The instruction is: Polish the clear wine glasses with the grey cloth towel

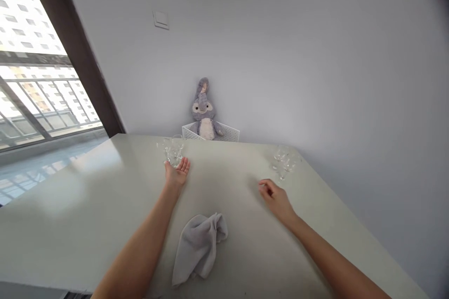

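Observation:
My left hand [177,173] is turned palm up at the back left of the table, its fingers stretched and apart. Just behind it stand several clear glasses [172,150] in a cluster; whether the fingertips touch one, I cannot tell. My right hand [275,196] is loosely curled over the table on the right, with nothing seen in its fingers. Beyond that hand is a second group of clear glasses [283,161], hard to tell apart. A crumpled grey cloth [199,245] lies between my forearms, apart from both hands.
The pale table [238,224] reaches back towards a grey wall. At its far edge, a grey plush toy [206,117] sits in a white perforated basket [229,134]. A light switch [161,18] is on the wall, and a window [38,70] with railings is at left.

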`<state>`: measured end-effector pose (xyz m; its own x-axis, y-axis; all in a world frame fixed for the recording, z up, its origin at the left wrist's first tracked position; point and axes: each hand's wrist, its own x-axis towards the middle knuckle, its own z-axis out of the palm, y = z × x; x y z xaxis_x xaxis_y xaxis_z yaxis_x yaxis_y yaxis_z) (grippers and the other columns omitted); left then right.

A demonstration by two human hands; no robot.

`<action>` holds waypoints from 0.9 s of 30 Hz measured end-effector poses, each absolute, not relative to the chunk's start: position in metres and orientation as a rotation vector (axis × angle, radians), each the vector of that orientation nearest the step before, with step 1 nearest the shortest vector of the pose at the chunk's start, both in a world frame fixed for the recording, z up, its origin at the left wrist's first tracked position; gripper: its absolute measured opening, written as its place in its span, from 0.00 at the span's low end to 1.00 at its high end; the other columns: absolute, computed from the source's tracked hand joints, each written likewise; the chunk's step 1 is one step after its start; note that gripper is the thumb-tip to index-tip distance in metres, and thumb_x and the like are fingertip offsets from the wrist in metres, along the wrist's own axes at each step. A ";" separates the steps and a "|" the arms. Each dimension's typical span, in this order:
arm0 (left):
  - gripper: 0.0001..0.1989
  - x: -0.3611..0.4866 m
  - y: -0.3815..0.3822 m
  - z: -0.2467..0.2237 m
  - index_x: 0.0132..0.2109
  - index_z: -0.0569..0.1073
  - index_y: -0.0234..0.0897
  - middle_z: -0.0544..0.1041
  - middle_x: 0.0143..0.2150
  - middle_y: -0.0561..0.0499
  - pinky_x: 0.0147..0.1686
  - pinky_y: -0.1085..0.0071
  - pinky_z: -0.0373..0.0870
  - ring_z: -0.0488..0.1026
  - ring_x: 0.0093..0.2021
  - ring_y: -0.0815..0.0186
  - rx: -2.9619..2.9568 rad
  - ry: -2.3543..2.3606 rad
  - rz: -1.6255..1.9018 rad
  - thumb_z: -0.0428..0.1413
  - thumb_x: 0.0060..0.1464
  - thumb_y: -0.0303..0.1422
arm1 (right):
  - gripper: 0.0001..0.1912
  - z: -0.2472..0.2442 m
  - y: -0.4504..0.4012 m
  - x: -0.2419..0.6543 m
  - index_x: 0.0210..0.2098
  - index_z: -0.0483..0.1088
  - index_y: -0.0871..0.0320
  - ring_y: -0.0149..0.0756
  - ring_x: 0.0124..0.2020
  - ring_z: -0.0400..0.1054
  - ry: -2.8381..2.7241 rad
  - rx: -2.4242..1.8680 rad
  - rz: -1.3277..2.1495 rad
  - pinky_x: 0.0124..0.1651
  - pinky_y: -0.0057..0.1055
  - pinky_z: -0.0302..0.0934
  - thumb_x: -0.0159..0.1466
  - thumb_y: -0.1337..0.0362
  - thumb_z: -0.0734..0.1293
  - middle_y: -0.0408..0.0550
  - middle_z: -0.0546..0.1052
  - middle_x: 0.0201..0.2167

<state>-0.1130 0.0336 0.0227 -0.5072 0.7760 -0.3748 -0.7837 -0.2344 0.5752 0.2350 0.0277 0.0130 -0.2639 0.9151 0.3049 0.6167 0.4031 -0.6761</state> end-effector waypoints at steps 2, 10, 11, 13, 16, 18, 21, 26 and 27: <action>0.21 -0.115 0.039 0.026 0.53 0.48 0.46 0.69 0.44 0.43 0.36 0.66 0.71 0.73 0.39 0.65 -0.057 0.805 1.912 0.35 0.56 0.49 | 0.11 0.027 0.004 0.204 0.38 0.66 0.55 0.30 0.21 0.60 -2.170 -1.106 0.613 0.27 0.27 0.55 0.60 0.59 0.57 0.40 0.67 0.21; 0.18 -0.129 0.045 0.025 0.39 0.58 0.38 0.66 0.49 0.36 0.36 0.60 0.72 0.70 0.47 0.57 -0.093 0.518 1.933 0.37 0.56 0.49 | 0.19 0.046 -0.067 0.131 0.47 0.64 0.56 0.45 0.52 0.55 -2.873 -0.005 0.076 0.49 0.41 0.51 0.55 0.69 0.63 0.53 0.65 0.51; 0.18 -0.130 0.044 0.024 0.38 0.58 0.37 0.66 0.49 0.36 0.36 0.59 0.73 0.70 0.48 0.57 -0.098 0.506 1.931 0.38 0.56 0.48 | 0.16 0.040 -0.069 0.127 0.46 0.65 0.56 0.46 0.51 0.55 -2.905 0.032 0.039 0.49 0.42 0.52 0.56 0.67 0.63 0.53 0.66 0.51; 0.17 -0.130 0.043 0.023 0.37 0.58 0.37 0.66 0.48 0.36 0.36 0.59 0.73 0.69 0.49 0.56 -0.104 0.495 1.923 0.41 0.56 0.47 | 0.11 0.027 -0.070 0.120 0.41 0.67 0.57 0.44 0.47 0.60 -2.943 0.024 0.020 0.45 0.41 0.54 0.58 0.67 0.61 0.53 0.70 0.45; 0.13 -0.124 0.040 0.024 0.35 0.58 0.36 0.67 0.47 0.35 0.36 0.61 0.74 0.70 0.48 0.57 -0.094 0.510 1.905 0.45 0.55 0.43 | 0.07 0.010 -0.061 0.114 0.33 0.69 0.58 0.39 0.39 0.63 -2.922 -0.099 0.209 0.40 0.36 0.56 0.59 0.71 0.60 0.51 0.73 0.37; 0.12 -0.116 0.037 0.025 0.33 0.58 0.35 0.67 0.47 0.35 0.37 0.64 0.74 0.70 0.48 0.57 -0.065 0.529 1.877 0.48 0.55 0.40 | 0.05 0.007 -0.050 0.114 0.30 0.70 0.58 0.37 0.39 0.64 -2.781 -0.236 0.567 0.41 0.34 0.56 0.57 0.71 0.62 0.49 0.74 0.36; 0.12 -0.096 0.029 0.027 0.31 0.60 0.34 0.68 0.45 0.35 0.38 0.66 0.73 0.70 0.48 0.56 0.016 0.548 1.810 0.50 0.54 0.38 | 0.02 0.011 -0.025 0.122 0.29 0.71 0.57 0.34 0.38 0.66 -2.181 -0.581 1.253 0.40 0.32 0.58 0.55 0.67 0.66 0.46 0.72 0.40; 0.09 -0.062 0.014 0.025 0.31 0.64 0.33 0.73 0.40 0.39 0.42 0.66 0.71 0.69 0.49 0.56 0.200 0.558 1.708 0.53 0.52 0.35 | 0.09 0.021 0.012 0.147 0.31 0.70 0.57 0.33 0.29 0.67 -1.152 -0.733 1.891 0.35 0.31 0.60 0.51 0.60 0.69 0.43 0.73 0.27; 0.08 -0.057 0.012 0.024 0.32 0.65 0.33 0.73 0.40 0.40 0.43 0.66 0.71 0.70 0.49 0.57 0.229 0.569 1.691 0.53 0.51 0.34 | 0.10 0.021 0.016 0.152 0.31 0.70 0.58 0.34 0.28 0.67 -1.043 -0.724 1.926 0.34 0.31 0.60 0.50 0.60 0.69 0.42 0.73 0.25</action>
